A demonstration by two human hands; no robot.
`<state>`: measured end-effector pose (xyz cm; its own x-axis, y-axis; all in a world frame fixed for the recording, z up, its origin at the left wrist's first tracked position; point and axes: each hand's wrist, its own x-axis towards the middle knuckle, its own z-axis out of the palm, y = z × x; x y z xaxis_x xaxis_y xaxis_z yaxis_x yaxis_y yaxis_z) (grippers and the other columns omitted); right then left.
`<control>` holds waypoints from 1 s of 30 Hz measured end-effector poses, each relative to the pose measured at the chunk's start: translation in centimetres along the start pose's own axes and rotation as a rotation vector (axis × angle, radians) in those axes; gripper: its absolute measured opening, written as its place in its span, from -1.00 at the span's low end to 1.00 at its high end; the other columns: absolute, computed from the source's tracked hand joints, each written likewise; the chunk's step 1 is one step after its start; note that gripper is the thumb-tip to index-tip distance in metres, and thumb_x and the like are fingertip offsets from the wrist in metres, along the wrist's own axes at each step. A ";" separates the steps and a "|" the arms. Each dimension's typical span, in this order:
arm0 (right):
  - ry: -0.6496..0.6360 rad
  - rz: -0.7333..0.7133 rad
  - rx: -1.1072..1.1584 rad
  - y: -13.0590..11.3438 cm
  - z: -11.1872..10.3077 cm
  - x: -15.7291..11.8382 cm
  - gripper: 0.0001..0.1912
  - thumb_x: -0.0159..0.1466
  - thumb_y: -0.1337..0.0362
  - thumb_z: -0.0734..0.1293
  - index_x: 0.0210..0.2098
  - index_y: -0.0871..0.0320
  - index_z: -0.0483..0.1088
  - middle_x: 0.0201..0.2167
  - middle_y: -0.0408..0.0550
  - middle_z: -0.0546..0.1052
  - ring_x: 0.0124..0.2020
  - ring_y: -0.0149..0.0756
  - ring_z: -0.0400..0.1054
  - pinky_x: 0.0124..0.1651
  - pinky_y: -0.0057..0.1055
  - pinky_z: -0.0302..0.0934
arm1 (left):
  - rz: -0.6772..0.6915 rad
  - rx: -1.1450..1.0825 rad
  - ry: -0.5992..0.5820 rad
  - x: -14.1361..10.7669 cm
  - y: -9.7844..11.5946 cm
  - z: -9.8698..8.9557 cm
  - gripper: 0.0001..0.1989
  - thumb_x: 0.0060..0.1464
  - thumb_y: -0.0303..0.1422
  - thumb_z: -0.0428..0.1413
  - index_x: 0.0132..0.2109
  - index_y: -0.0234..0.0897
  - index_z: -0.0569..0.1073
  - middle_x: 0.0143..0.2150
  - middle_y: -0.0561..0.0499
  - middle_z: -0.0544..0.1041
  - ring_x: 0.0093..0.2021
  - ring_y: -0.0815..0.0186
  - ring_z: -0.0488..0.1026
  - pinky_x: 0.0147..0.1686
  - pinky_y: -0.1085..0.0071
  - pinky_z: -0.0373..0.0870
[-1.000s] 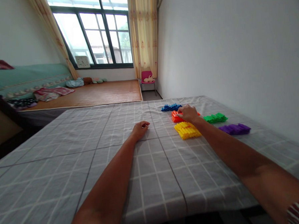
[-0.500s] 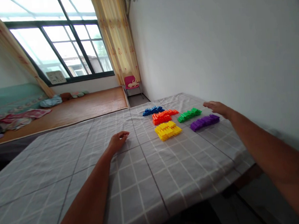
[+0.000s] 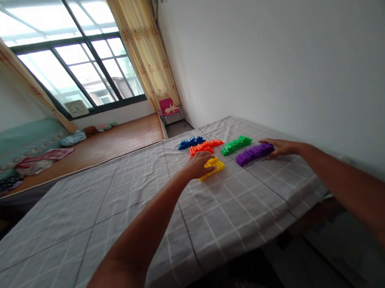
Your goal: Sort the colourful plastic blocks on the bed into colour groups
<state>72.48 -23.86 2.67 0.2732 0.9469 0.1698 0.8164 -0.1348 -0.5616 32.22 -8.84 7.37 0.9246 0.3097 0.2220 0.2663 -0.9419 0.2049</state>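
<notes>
While my left hand (image 3: 199, 164) is leaving the bare cloth (image 3: 119, 216) and curling part-open over the yellow pieces (image 3: 218, 165), right of the frame's centre, its thumb is reaching along their near side; whether it is gripping them, the picture is not showing. Farther right, my right hand (image 3: 282, 148) is coming in from beside the piles, half open, its fingers bending round the right end of the purple row (image 3: 253, 154); I can't tell how firmly they are closing. So, as I'm judging it, both hands are now working at the piles, instead of the left one resting. Beyond, the orange pieces (image 3: 208, 145) and the green row (image 3: 237, 145) are lying untouched, and the blue pieces (image 3: 191, 142) are sitting farthest off, near the upper middle, each colour keeping to its own group.
</notes>
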 end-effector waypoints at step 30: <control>-0.324 -0.453 -0.370 -34.1 24.7 7.2 -0.52 0.17 -0.03 0.33 -0.02 0.11 0.42 -0.12 0.04 0.56 -0.12 -0.12 0.43 -0.16 -0.38 0.25 | -0.654 0.165 -0.023 -22.9 -11.8 -4.7 -0.42 -0.03 0.04 0.13 0.12 -0.04 0.42 0.28 -0.07 0.28 0.23 -0.03 0.19 0.07 0.03 0.28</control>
<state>34.05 -5.25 3.03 -0.2574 0.9655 0.0397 0.9509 0.2604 -0.1672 6.64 -4.17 4.39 0.5641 0.8218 0.0807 0.8096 -0.5696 0.1416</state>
